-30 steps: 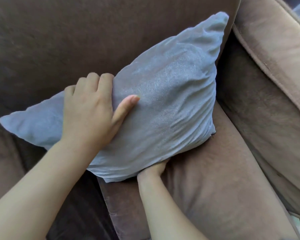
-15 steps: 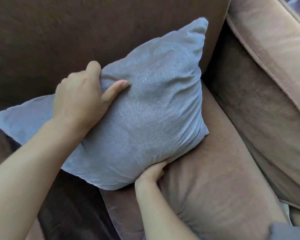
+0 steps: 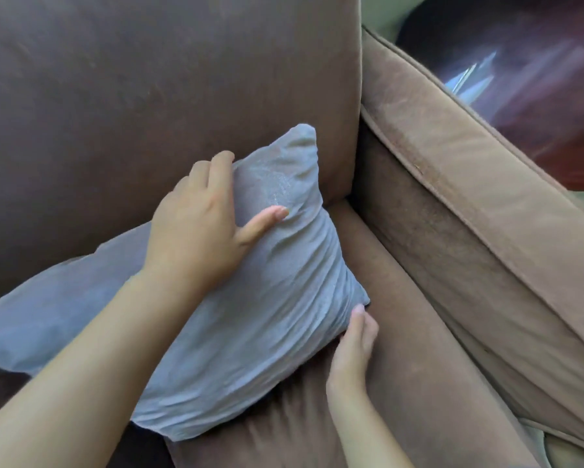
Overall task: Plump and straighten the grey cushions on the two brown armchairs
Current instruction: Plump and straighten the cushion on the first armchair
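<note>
Grey cushion (image 3: pixel 267 315) is leaning on the backrest (image 3: pixel 148 96) between your hands. In the head view, your left hand (image 3: pixel 199 228) is gripping its top edge, and your right hand (image 3: pixel 353 346) is pressing straight fingers against its lower corner. Pushing unevenly, you are risking it slumping crooked towards your left arm.

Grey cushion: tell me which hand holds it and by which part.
The left hand grips the grey cushion over its upper edge, thumb on the front. The right hand touches its lower right corner; grip unclear.
</note>
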